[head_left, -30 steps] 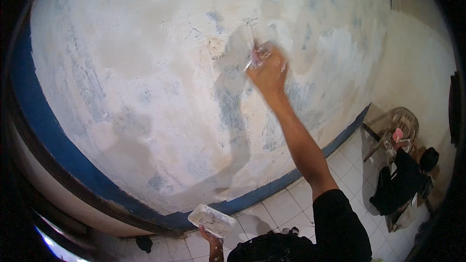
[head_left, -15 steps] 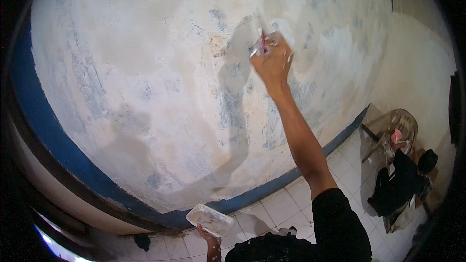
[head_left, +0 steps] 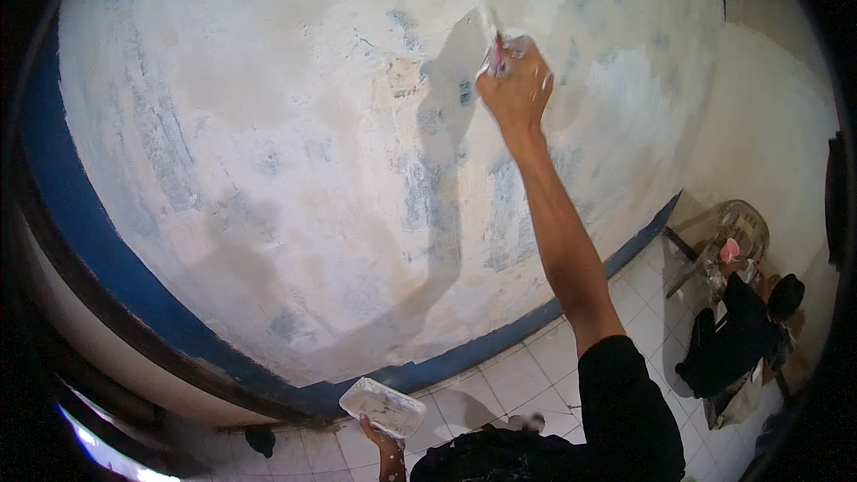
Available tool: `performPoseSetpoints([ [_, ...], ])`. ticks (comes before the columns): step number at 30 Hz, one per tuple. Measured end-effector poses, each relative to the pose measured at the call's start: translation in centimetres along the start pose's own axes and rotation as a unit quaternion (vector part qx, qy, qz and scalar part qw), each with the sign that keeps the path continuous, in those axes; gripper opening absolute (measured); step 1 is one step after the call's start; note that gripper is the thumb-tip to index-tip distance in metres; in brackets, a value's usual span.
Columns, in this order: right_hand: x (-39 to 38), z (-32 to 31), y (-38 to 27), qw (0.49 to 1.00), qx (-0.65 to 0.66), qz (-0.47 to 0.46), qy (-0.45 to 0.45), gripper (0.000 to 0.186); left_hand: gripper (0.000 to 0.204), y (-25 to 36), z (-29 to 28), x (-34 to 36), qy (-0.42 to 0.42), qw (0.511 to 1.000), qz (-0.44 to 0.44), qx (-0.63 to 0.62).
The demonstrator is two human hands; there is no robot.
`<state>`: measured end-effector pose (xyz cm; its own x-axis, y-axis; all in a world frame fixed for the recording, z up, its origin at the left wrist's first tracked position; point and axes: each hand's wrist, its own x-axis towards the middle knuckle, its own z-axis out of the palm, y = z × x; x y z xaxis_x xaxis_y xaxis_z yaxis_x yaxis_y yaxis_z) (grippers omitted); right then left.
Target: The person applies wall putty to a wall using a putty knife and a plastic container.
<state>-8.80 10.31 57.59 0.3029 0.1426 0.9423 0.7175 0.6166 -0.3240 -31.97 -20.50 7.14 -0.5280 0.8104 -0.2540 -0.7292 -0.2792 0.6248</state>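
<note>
My right arm is raised against a patchy wall (head_left: 339, 161) smeared with white filler over blue and tan spots. The fingers of my right hand (head_left: 520, 80) are wrapped round a putty knife (head_left: 498, 46); its reddish handle shows, while the blade, near the wall, is thin and blurred. White smears mark the knuckles. Low down, my left hand (head_left: 382, 436) grips the edge of a white rectangular tray (head_left: 389, 405), which is tilted and streaked inside with whitish paste. Most of the left fingers are hidden beneath the tray.
A blue band (head_left: 482, 345) edges the wall's foot above a white tiled floor (head_left: 482, 393). At the right stands a chair (head_left: 736, 219) heaped with dark cloth (head_left: 728, 344) and a pink item (head_left: 729, 250). A small black thing (head_left: 260, 441) lies on the floor at lower left.
My right hand has moved up and slightly right along the wall with the putty knife. The tray in my left hand has shifted only slightly.
</note>
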Motion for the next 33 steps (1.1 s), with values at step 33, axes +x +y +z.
performPoseSetpoints([
  [33,-2.3,0.7,4.9,0.998,0.001,0.044,0.042,0.010,0.068,-0.4,-2.7,-0.4,-0.035,0.999,-0.009,-0.035],
])
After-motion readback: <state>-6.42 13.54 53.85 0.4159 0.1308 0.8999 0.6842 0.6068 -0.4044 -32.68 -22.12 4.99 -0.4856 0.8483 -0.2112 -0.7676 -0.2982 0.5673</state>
